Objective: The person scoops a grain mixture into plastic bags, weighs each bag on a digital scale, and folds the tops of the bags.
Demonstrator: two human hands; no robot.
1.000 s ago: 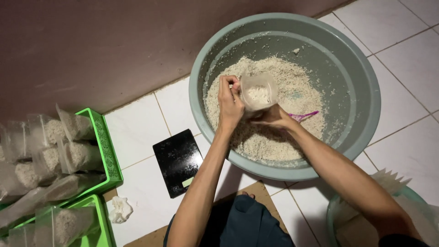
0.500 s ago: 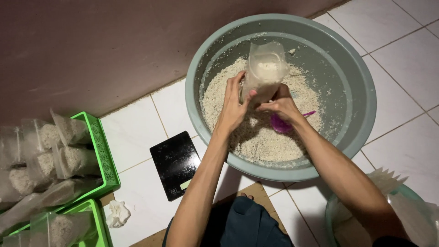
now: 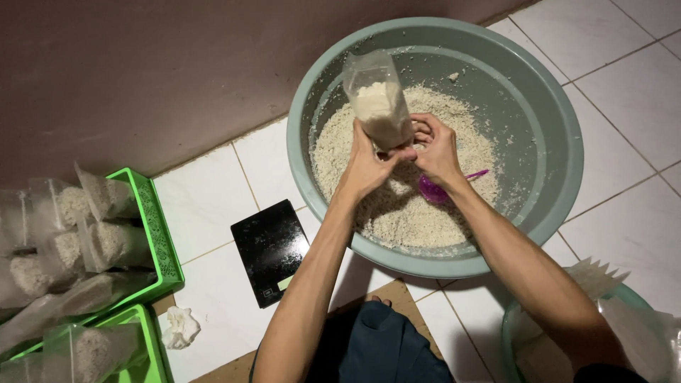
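1. My left hand (image 3: 365, 167) is closed around the lower part of a clear plastic bag (image 3: 378, 99), which stands upright over the grey basin (image 3: 560, 128) and is part-filled with pale grain.
2. My right hand (image 3: 436, 152) grips the bag's base from the other side, fingers curled in.
3. A purple scoop (image 3: 436, 190) lies on the grain (image 3: 397, 213) inside the basin, just beneath my right wrist.
4. A black scale (image 3: 269, 248) sits on the tiled floor (image 3: 206, 206) beside the basin.
5. Green crates (image 3: 152, 234) at the left hold filled bags.
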